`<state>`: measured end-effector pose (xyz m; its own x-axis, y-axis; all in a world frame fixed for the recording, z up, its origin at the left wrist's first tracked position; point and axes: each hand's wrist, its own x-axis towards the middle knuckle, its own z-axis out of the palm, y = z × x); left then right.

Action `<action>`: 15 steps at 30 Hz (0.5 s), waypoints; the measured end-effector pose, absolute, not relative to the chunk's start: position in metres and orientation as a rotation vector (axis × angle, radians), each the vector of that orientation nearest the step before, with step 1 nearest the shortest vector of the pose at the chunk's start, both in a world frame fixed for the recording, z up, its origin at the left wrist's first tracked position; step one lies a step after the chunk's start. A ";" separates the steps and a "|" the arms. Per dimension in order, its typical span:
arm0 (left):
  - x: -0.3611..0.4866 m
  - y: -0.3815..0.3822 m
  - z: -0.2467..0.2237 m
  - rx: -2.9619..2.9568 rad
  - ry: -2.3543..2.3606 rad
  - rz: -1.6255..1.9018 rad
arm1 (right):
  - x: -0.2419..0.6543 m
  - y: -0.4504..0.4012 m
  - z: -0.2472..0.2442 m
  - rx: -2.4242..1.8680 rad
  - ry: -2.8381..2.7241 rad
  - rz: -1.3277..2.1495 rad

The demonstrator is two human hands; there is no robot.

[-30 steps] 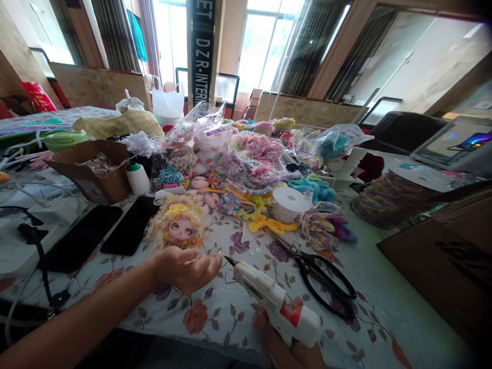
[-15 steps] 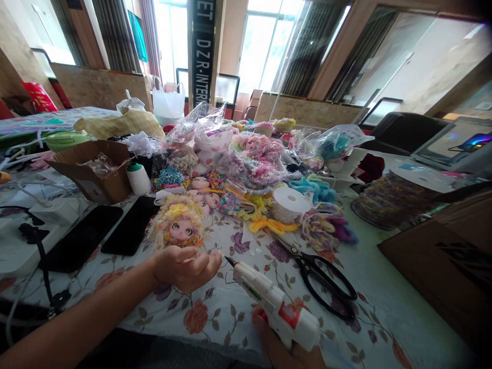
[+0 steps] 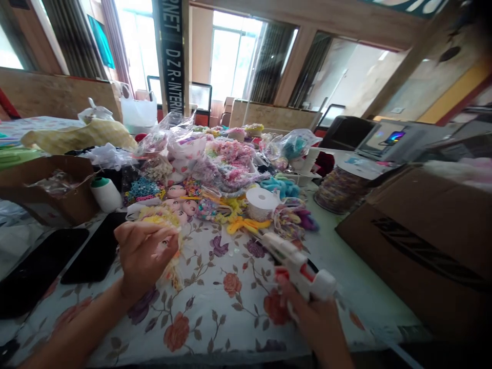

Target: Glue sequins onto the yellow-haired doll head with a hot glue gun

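Note:
My left hand (image 3: pixel 144 253) is raised in a pinch, with thumb and fingertips together. Whatever they hold is too small to make out. Just behind it lies a doll head with yellow hair (image 3: pixel 175 269), its face mostly covered by my fingers. My right hand (image 3: pixel 313 312) grips a white hot glue gun (image 3: pixel 294 253) by its handle, a finger near the red trigger. The nozzle points up and left, close to some yellow fuzzy strips (image 3: pixel 248 224). Beneath the gun, black-handled scissors (image 3: pixel 313 264) are largely hidden.
Two black phones (image 3: pixel 94 251) lie at left beside a small open carton (image 3: pixel 46 205) and a white thread cone (image 3: pixel 106 195). Several small doll faces (image 3: pixel 177 191), a white spool (image 3: pixel 262 202) and bagged yarn stand farther back. A large cardboard box (image 3: pixel 418 246) flanks the right.
My left hand has risen and moved left, over the doll head. My right hand has carried the glue gun up and right, over the scissors. The view has turned rightward.

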<state>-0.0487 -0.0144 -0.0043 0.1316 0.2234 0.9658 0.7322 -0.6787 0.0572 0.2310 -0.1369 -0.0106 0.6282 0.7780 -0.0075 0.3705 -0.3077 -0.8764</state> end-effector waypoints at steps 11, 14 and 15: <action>-0.045 -0.014 -0.007 -1.957 -1.138 -1.818 | 0.424 -0.078 0.003 -2.446 -0.882 0.011; -0.045 -0.013 -0.009 -1.967 -1.188 -1.837 | 0.439 -0.068 -0.006 -2.452 -0.943 -0.005; -0.045 -0.012 -0.009 -1.969 -1.219 -1.857 | 0.441 -0.066 -0.008 -2.446 -0.975 -0.027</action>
<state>-0.0455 -0.0124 -0.0094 -0.1117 0.4329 0.8945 0.6485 -0.6503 0.3956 0.4405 -0.0664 -0.0083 0.7431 0.6391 0.1982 0.6492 -0.6169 -0.4449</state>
